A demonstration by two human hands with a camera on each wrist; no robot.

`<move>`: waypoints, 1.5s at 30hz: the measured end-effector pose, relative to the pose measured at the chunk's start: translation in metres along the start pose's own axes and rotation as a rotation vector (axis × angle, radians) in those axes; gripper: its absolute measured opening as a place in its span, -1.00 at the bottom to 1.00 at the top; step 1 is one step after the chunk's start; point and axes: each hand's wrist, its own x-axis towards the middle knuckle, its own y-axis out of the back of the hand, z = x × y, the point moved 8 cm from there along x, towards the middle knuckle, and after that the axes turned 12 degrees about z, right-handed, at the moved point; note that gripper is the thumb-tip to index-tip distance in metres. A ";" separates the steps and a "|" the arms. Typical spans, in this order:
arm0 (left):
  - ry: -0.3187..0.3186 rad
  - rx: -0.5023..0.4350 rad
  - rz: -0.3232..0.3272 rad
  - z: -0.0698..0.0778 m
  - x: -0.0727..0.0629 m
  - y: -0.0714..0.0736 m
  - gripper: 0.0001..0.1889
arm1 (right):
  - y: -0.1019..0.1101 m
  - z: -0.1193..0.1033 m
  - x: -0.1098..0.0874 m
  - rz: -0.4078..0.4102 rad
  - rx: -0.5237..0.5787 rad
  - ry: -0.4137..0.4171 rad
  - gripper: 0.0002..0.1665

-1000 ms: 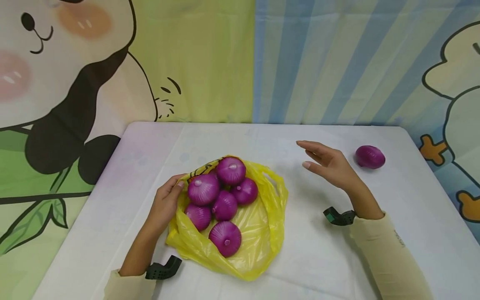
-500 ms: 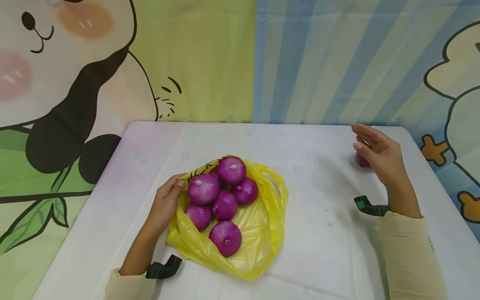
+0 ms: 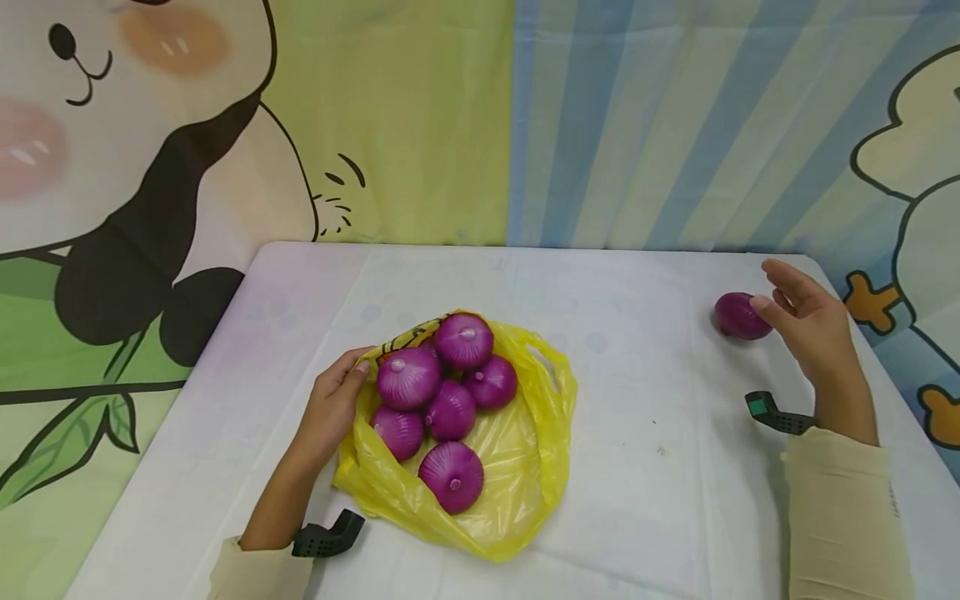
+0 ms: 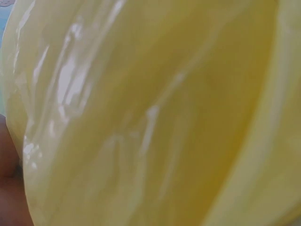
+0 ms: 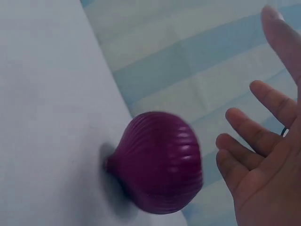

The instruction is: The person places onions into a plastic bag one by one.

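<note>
My left hand (image 3: 336, 407) pinches the left rim of a yellow plastic bag (image 3: 517, 475), thumb on the inner side. Several purple onions (image 3: 452, 477) lie in the opened bag, mostly bunched toward its left and back. At the far right of the table a lone purple onion (image 3: 735, 316) lies on its side. My right hand (image 3: 817, 329) is just right of it, fingers extended and thumb apart. In the right wrist view a gap shows between this onion (image 5: 160, 162) and the palm. Yellow plastic (image 4: 141, 113) fills most of the left wrist view.
A white cloth covers the table (image 3: 637, 500). Behind it hangs a printed curtain (image 3: 637, 125) close to the back edge. Black wrist devices (image 3: 330, 533) sit below both hands. Tiny specks (image 3: 660, 451) lie on the cloth right of the bag.
My right hand has moved rightward from beside the bag, passing in front of the lone onion to its right side. The left hand and the bag have stayed put.
</note>
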 end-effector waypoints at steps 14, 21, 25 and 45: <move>0.005 -0.012 -0.006 0.002 -0.001 0.000 -0.61 | -0.008 0.036 0.002 -0.082 -0.137 -0.073 -0.01; 0.010 -0.016 -0.005 0.003 -0.001 0.000 -0.61 | -0.004 0.051 0.002 -0.095 -0.069 -0.140 -0.02; 0.010 -0.016 -0.005 0.002 -0.001 0.000 -0.62 | -0.011 0.055 0.001 -0.136 -0.075 -0.168 0.08; 0.011 -0.028 -0.002 0.004 -0.001 0.000 -0.62 | -0.020 0.034 -0.003 -0.144 -0.169 -0.088 0.02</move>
